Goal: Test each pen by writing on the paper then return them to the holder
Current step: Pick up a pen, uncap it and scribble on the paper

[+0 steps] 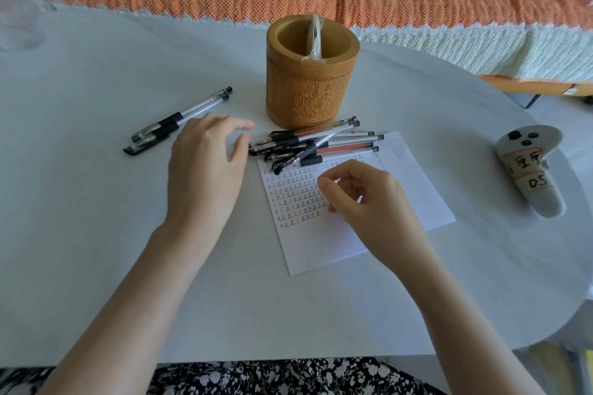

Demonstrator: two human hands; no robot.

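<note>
So the gel pens [314,146] are mostly in a loose heap at centre frame, lying half on the top edge of the paper [324,247] and right in front of the carved bamboo holder [308,90]. A few more pens [179,120] sit off to the left on the white table [96,234]. Left hand [208,163] is spread and relaxed with its fingertips just beside the heap, holding nothing. Right hand [362,199] is loosely curled over the rows of tally marks on the sheet, no pen in it that I can see. These pens look feather-light: clear, stiff plastic barrels, probably a bit slick, with black rubbery grip sleeves near the tip. I'd pinch one by that grip, since they're crossed over each other and will likely roll or scatter if nudged. The holder looks thick-walled and steady, with a crinkly plastic sleeve [314,38] poking out.
</note>
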